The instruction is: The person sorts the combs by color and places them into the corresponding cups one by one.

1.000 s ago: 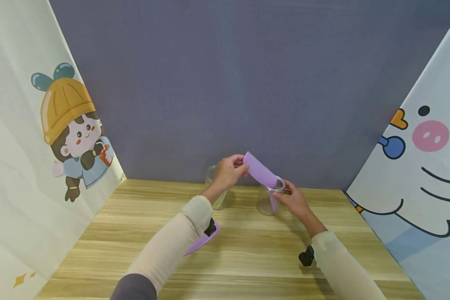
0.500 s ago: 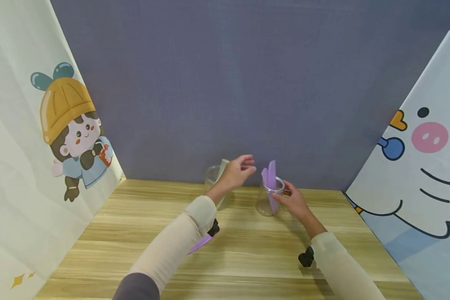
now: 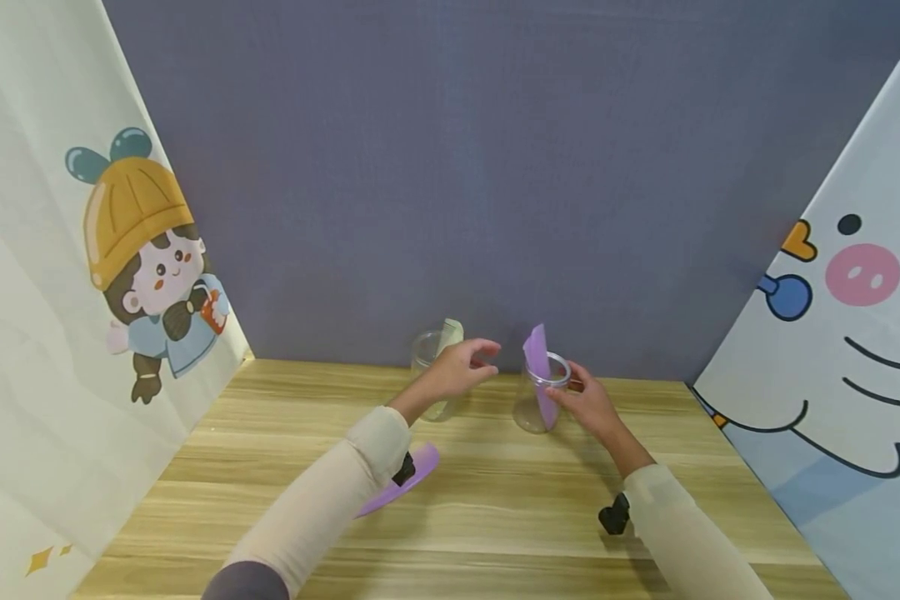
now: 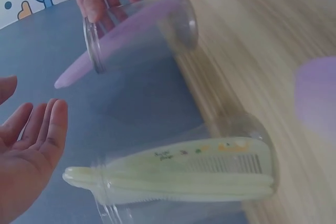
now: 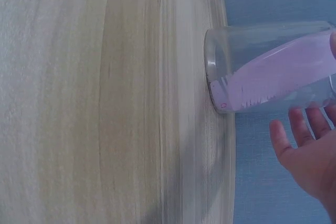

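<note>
My right hand (image 3: 588, 400) grips the rim of a clear jar (image 3: 528, 408) standing at the back of the table. Inside it leans a purple comb (image 3: 537, 358), its upper end above the rim; teeth show in the right wrist view. My left hand (image 3: 457, 369) hovers with nothing in it, fingers spread from the thumb. Just behind it stands a second clear jar (image 3: 422, 350) holding a pale green comb (image 3: 451, 333), perhaps more than one; teeth and small print show in the left wrist view. A purple piece (image 3: 412, 479) lies on the table, partly hidden by my left forearm.
The wood-grain table (image 3: 495, 517) ends at a grey-blue back panel (image 3: 457, 167) close behind both jars. Printed cartoon cloths (image 3: 45, 375) close off the left and right sides.
My left hand lets go of the purple comb, which drops to lean inside the right jar. That hand then moves down and slightly left. My right hand stays on the rim.
</note>
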### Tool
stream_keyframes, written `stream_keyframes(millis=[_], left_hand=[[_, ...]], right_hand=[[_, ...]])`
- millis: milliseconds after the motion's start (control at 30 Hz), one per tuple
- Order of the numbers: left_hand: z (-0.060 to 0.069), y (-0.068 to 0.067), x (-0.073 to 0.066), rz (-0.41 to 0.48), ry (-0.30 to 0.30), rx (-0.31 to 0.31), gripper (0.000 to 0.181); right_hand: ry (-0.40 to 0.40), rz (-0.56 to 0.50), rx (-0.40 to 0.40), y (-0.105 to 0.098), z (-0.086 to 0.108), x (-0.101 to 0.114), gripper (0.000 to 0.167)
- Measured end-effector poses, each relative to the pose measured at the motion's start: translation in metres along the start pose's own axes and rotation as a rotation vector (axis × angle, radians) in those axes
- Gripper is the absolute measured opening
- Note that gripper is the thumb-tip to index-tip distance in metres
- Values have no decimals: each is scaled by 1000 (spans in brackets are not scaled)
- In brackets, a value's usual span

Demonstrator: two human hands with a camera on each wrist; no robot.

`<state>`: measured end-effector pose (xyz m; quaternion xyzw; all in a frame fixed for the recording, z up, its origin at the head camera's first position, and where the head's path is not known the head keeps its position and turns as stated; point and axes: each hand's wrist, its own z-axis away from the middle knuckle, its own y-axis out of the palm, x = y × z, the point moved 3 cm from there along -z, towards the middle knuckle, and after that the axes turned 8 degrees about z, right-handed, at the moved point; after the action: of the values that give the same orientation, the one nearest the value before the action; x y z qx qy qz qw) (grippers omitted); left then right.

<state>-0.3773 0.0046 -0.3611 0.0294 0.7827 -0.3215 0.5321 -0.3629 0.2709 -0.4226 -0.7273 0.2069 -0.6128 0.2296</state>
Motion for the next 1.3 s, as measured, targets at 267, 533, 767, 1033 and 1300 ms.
stream_keyframes(millis=[267, 533, 767, 1033, 1300], left_hand=[[17, -4, 14, -3, -22, 28, 43], [37, -7, 29, -9, -50, 52, 43], [62, -13, 42, -38, -79, 67, 44], [92, -24, 68, -53, -122, 56, 45], [116, -36, 87, -85, -110, 35, 43]], right_hand=[[-3, -4, 4, -1, -2, -2, 76], [14, -3, 3, 3, -10, -15, 78], [9, 46, -30, 9, -22, -40, 81], [-2, 60, -43, 9, -22, -42, 80], [-9, 65, -40, 8, -22, -41, 78]])
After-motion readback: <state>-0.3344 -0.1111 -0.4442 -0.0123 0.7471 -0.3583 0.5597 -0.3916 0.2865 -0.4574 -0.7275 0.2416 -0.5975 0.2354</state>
